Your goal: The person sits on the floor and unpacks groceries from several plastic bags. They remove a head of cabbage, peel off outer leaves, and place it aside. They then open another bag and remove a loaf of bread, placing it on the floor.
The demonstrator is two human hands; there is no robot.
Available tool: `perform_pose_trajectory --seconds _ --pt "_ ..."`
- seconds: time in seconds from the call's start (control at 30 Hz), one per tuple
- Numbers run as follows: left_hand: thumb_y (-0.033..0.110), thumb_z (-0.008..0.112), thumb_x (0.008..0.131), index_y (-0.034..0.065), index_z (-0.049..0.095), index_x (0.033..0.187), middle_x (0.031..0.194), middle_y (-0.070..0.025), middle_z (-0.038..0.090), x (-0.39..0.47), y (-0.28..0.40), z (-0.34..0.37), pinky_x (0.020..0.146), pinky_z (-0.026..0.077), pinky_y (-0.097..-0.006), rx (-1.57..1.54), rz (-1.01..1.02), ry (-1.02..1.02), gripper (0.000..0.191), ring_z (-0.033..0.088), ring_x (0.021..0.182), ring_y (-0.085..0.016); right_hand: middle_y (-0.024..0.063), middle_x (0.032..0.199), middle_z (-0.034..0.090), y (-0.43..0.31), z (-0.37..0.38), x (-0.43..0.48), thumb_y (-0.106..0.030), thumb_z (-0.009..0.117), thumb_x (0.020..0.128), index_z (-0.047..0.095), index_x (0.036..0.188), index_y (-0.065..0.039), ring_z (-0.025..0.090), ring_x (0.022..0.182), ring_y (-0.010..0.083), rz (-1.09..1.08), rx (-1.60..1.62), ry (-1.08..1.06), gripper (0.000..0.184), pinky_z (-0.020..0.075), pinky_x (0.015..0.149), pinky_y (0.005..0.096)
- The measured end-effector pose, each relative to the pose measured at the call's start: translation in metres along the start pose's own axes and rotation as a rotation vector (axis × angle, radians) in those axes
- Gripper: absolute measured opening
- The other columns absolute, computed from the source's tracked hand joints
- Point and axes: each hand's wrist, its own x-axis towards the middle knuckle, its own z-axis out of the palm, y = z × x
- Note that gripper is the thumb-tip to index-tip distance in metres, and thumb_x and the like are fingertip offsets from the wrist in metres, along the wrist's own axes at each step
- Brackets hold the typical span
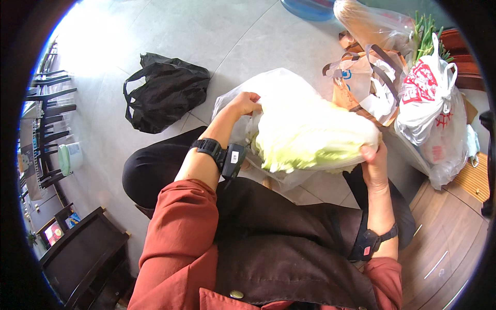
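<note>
A pale napa cabbage (306, 143) lies sideways in front of me, above my lap, its leafy end to the left and its white base to the right. My right hand (375, 162) grips the base end, thumb on top. Thin translucent plastic, a bag (228, 99), spreads behind and under the leafy end. My left hand (246, 104) pinches the plastic near the cabbage's far left side. Glare washes out the upper part of cabbage and bag, so their border there cannot be made out.
A black plastic bag (166, 91) stands on the tiled floor at left. To the right are an orange tote bag (348, 93), a white tied bag with red print (420, 97) and green onions (425, 37). A wooden cabinet (445, 240) flanks my right knee; a dark chair (83, 255) stands lower left.
</note>
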Motion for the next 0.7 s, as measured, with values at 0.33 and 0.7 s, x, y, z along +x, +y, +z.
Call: perform_pose_trajectory --seconds 0.33,0.7 --pt "0.029 0.072 0.057 0.005 0.057 0.112 0.095 -0.0145 0.061 -0.031 0.013 0.028 0.08 0.046 -0.0355 0.624 0.331 0.024 0.062 0.057 0.09 -0.027 0.0072 0.119 0.051 -0.028 -0.004 -0.011 -0.041 0.053 0.08 0.044 0.122 -0.007 0.05 0.109 0.0225 0.181 0.552 0.151 0.055 0.0453 0.087 0.0373" --pt "0.029 0.065 0.075 0.0026 0.052 0.117 0.119 -0.0195 0.048 -0.091 0.058 0.046 0.095 0.037 -0.0372 0.377 0.607 0.256 0.052 0.045 0.113 -0.031 0.0108 0.114 0.053 -0.079 0.013 -0.034 -0.036 0.058 0.081 0.046 0.116 -0.006 0.054 0.101 0.0286 0.175 0.685 0.29 0.047 0.0528 0.076 0.0455"
